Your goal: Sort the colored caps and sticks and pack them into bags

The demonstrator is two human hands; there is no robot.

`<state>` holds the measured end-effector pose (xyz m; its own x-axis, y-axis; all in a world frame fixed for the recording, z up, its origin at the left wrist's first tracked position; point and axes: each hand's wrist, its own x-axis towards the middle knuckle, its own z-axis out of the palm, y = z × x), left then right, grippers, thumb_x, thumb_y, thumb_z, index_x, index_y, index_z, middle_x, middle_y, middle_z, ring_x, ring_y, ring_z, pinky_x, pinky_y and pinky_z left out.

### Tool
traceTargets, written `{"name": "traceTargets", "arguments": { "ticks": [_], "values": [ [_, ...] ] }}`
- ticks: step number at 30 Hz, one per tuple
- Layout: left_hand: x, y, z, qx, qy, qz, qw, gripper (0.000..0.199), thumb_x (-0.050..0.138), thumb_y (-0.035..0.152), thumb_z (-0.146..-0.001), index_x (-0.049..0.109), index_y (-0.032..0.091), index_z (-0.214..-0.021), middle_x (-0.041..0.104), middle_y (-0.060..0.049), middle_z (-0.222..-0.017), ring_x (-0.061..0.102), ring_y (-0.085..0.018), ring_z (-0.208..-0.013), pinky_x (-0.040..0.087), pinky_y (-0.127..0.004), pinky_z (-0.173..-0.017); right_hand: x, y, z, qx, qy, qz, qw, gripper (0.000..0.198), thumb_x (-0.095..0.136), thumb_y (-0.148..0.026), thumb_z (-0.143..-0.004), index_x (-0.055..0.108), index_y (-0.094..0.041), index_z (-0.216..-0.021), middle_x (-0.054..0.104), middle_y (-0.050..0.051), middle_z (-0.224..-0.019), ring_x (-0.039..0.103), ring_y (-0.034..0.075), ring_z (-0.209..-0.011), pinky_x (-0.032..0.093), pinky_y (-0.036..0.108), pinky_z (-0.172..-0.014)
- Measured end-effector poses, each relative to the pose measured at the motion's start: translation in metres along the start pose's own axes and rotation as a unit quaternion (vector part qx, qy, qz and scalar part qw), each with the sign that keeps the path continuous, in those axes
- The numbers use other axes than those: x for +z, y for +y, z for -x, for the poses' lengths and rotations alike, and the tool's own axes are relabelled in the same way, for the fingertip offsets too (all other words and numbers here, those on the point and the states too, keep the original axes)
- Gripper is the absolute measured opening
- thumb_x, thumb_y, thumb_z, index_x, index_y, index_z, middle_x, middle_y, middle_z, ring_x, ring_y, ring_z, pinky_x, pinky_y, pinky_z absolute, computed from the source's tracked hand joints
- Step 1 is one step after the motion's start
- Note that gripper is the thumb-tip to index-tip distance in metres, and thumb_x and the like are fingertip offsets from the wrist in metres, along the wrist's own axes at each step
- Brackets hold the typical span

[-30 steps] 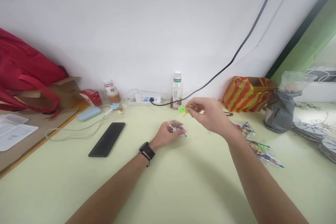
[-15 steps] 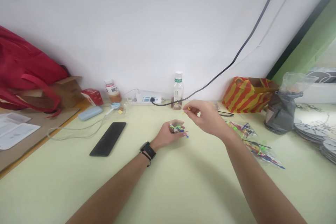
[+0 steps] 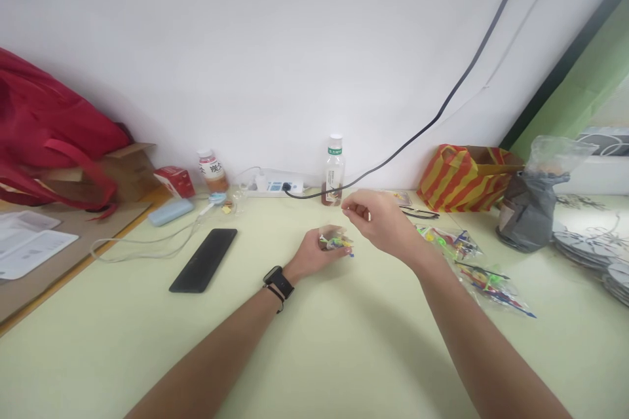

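My left hand, with a black watch on its wrist, is closed around a bundle of small coloured plastic pieces. Green, yellow and blue show among them. A clear plastic bag surrounds the pieces and stretches up toward my right hand. That hand is higher and to the right, its thumb and fingertips pinched at what looks like the bag's upper edge. The transparent film is faint, so its outline is hard to follow. Two packs of similar pieces, a nearer pack and a farther pack, lie beside my right forearm.
A black phone lies left of my left hand. Behind my hands stand a drink bottle and a power strip. A striped bag, a grey bag and stacked grey discs are at right.
The small yellow piece pinched in my right hand has left its fingertips; yellow now shows among the pieces at my left hand. Clear film has become visible between my hands.
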<state>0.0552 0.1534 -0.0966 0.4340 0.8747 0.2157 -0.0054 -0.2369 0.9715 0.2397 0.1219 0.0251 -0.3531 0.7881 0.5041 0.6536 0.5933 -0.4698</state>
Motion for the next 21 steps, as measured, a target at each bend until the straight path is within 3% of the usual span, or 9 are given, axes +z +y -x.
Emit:
{"name": "traceTargets", "arguments": {
  "ticks": [5,7,9,12,15,21],
  "values": [
    [0.000,-0.003,-0.002,-0.004,0.010,0.022,1.000,0.047,0.089,0.039,-0.074,0.073,0.014,-0.111,0.079,-0.014,-0.102,0.076,-0.029,-0.092,0.059,-0.041,-0.084,-0.002,0.001,0.001,-0.009,0.025,0.000,1.000,0.011,0.058,-0.023,-0.094,0.068,-0.022,-0.091,0.068,0.004,-0.089,0.059,0.017,-0.077,0.044,0.029,-0.069],
    [0.000,0.001,-0.003,-0.013,0.022,0.054,0.998,0.051,0.089,0.040,-0.074,0.072,0.013,-0.114,0.078,-0.015,-0.104,0.076,-0.031,-0.095,0.060,-0.041,-0.084,-0.002,0.004,0.001,-0.006,0.062,-0.021,0.998,0.013,0.058,-0.030,-0.096,0.067,-0.023,-0.102,0.068,0.006,-0.104,0.061,0.019,-0.087,0.047,0.030,-0.075],
    [-0.002,0.008,-0.004,-0.029,-0.010,0.075,0.997,0.059,0.089,0.039,-0.074,0.069,0.014,-0.122,0.077,-0.017,-0.113,0.076,-0.033,-0.101,0.060,-0.042,-0.086,-0.002,0.009,0.000,0.018,0.081,-0.053,0.995,0.026,0.057,-0.039,-0.098,0.063,-0.024,-0.118,0.066,0.008,-0.117,0.062,0.021,-0.097,0.049,0.032,-0.081],
    [-0.009,0.019,-0.007,-0.057,-0.072,0.043,0.995,0.059,0.089,0.039,-0.074,0.070,0.015,-0.125,0.073,-0.018,-0.124,0.072,-0.033,-0.111,0.057,-0.044,-0.094,-0.002,0.019,-0.001,0.076,0.039,-0.103,0.991,0.043,0.054,-0.053,-0.099,0.055,-0.027,-0.134,0.065,0.009,-0.124,0.063,0.024,-0.106,0.051,0.036,-0.086],
    [-0.017,0.023,-0.010,-0.042,-0.034,0.030,0.998,0.045,0.085,0.041,-0.080,0.074,0.014,-0.115,0.075,-0.017,-0.120,0.070,-0.031,-0.116,0.054,-0.043,-0.101,0.001,0.033,-0.002,0.113,-0.010,-0.132,0.985,0.048,0.050,-0.059,-0.099,0.054,-0.027,-0.135,0.066,0.009,-0.123,0.063,0.024,-0.112,0.052,0.038,-0.090],
    [-0.024,0.024,-0.014,-0.023,-0.005,0.032,0.999,0.040,0.087,0.036,-0.076,0.076,0.014,-0.108,0.079,-0.010,-0.093,0.075,-0.023,-0.089,0.058,-0.036,-0.087,0.008,0.066,0.005,0.146,-0.050,-0.109,0.982,0.059,0.068,-0.061,-0.087,0.057,-0.027,-0.135,0.064,0.012,-0.131,0.059,0.028,-0.122,0.051,0.045,-0.098]
  ]
}}
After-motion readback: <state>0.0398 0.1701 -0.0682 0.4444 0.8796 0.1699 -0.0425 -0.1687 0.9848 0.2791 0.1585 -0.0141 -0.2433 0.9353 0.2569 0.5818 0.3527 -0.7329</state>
